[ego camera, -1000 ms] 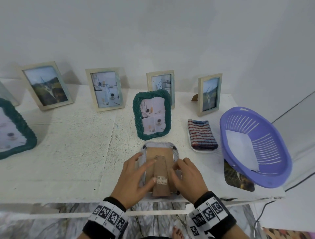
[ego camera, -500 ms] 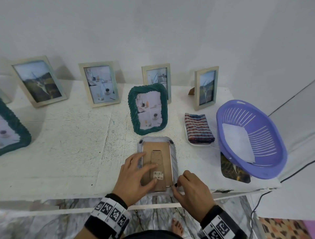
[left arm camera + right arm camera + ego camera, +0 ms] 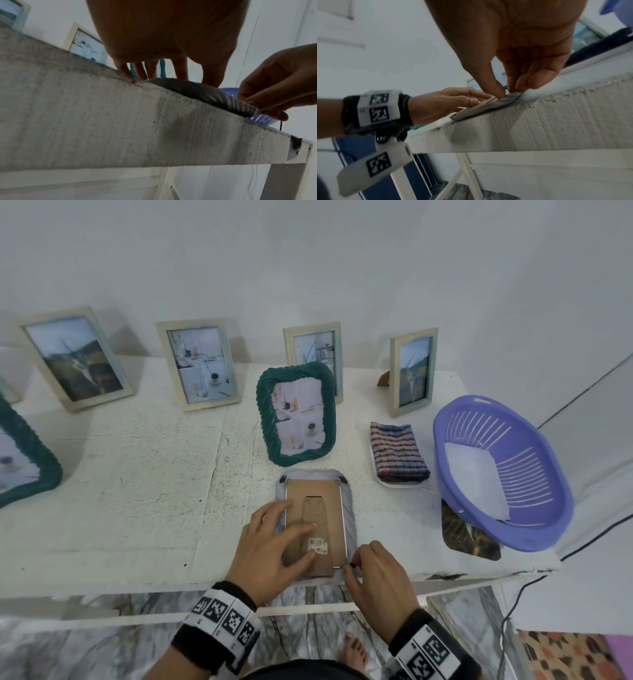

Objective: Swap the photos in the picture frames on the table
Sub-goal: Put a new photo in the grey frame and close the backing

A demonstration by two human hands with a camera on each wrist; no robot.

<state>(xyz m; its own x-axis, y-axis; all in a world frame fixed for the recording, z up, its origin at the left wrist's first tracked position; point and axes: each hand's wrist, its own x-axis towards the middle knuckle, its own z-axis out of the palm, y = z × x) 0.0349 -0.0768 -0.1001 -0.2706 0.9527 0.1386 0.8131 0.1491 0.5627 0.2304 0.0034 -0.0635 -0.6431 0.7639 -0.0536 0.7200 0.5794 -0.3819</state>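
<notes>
A grey rope-edged picture frame (image 3: 348, 501) lies face down at the table's front edge, its brown backing board (image 3: 313, 501) up. My left hand (image 3: 274, 542) rests flat on the backing with fingers spread. My right hand (image 3: 373, 570) pinches a small black tab (image 3: 352, 565) at the frame's near right corner; the right wrist view shows thumb and fingertips (image 3: 522, 82) pressed together on that grey frame corner (image 3: 508, 98). A green rope-edged frame (image 3: 297, 414) with a coffee photo stands just behind. A loose dark landscape photo (image 3: 469, 534) lies partly under the basket.
A purple basket (image 3: 548, 474) holding white paper sits at the right. A striped folded cloth (image 3: 397, 453) lies beside it. Several pale frames (image 3: 198, 364) stand along the wall, and another green frame (image 3: 30, 460) is at far left. The table edge (image 3: 154, 128) is directly below my hands.
The raised easel stand now lies flat on the backing. My right hand slid from the backing to the frame's near right corner and pinched the tab. The left hand stayed pressed on it.
</notes>
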